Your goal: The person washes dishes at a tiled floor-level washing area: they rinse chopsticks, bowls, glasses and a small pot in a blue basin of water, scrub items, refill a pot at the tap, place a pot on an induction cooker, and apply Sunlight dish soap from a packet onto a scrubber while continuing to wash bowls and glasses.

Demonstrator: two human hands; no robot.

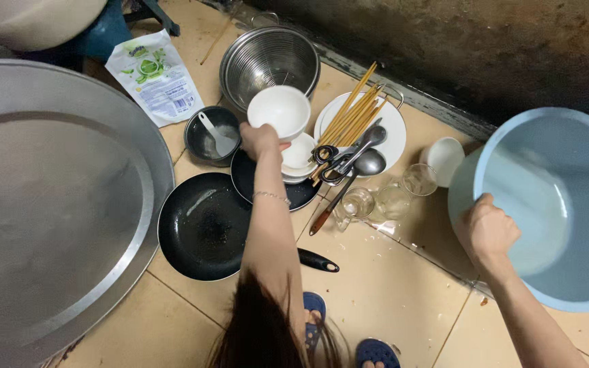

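Tan tiled floor (383, 293) w/ dishes spread out. Far left lies a big round grey metal tray (49, 197); next, a black non-stick frying pan (204, 226) and a small dark bowl w/ white spoon (213, 135). Left hand (259, 138) grips a white ceramic bowl (279, 109) by its rim, lifted above stacked white bowls (299, 155) in front of a steel mesh colander (269, 63). Probably wet, so slippery and breakable (rim hold seems safest). Chopsticks (353, 112), scissors (328, 162), ladles, drinking glasses (376, 202) crowd close by. Right hand (489, 232) clenches the rim of a pale blue plastic basin (553, 204), light, tilted.
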